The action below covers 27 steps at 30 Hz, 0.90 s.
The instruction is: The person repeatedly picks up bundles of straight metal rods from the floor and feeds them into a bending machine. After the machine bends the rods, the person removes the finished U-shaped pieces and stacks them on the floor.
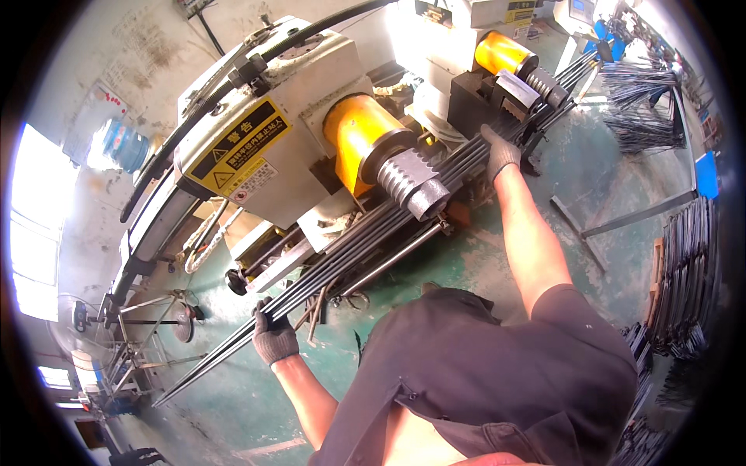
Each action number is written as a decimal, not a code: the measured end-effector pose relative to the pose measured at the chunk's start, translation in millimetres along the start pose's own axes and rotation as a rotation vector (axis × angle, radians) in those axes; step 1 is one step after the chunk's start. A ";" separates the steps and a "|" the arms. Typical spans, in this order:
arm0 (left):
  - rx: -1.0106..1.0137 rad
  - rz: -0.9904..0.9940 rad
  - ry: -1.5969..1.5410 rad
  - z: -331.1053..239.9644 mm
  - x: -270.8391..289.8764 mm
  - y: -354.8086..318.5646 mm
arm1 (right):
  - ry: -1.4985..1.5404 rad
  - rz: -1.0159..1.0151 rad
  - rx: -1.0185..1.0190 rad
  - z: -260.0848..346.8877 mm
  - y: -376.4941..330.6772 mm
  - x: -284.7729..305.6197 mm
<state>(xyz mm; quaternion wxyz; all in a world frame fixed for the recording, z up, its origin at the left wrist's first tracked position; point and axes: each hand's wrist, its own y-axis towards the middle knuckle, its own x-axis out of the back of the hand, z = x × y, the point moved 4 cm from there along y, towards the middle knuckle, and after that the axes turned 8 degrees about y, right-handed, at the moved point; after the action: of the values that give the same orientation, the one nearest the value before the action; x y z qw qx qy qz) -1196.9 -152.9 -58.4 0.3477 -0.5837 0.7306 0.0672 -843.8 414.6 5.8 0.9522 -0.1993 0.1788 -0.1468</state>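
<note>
A bundle of long, thin dark metal rods [342, 252] runs slantwise from the lower left to the upper right, in front of the machine. My left hand [275, 339], in a grey knit glove, is closed round the rods near their lower left end. Farther along, at the upper right, my right hand [501, 154] wears a similar glove and grips the same bundle; part of its fingers is hidden. Between my hands, the rods pass beside a ridged steel roller [413, 184] on a yellow cylinder [363, 136].
The pale machine body [272, 147] carries a yellow-and-black warning label. A second yellow cylinder [505, 54] stands farther right. Stacks of rods [684, 272] lie along the right side, near a metal frame [637, 213]. A fan [183, 321] stands at lower left on the green floor [388, 291].
</note>
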 end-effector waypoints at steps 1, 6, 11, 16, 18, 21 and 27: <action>-0.016 0.006 0.017 1.5 -4.7 -1.3 | 0.018 -0.027 -0.056 3.6 -32.4 -5.7; 0.047 0.082 0.015 33.7 -49.3 -7.1 | 0.288 0.365 -0.122 -80.2 -47.0 -15.8; 0.123 0.088 0.087 57.4 -91.7 -20.7 | 0.154 0.300 -0.165 -41.6 -24.8 -10.3; -0.001 0.076 -0.237 2.9 -17.1 21.2 | 0.128 0.250 -0.174 -2.0 50.7 4.1; -0.021 -0.128 -0.157 -13.9 -0.4 25.4 | 0.142 0.161 -0.123 3.8 63.0 6.7; 0.008 -0.164 -0.133 -3.2 -4.3 24.0 | 0.087 0.222 -0.075 -18.1 35.9 7.0; 0.029 -0.192 -0.007 32.1 -36.4 -1.9 | 0.227 0.373 -0.214 -63.5 -38.7 -17.1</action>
<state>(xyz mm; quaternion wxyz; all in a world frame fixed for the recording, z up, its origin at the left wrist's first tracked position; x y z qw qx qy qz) -1178.7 -107.9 -60.5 0.3633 -0.6459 0.6710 0.0249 -892.5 365.9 -27.0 0.9101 -0.2446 0.3331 0.0299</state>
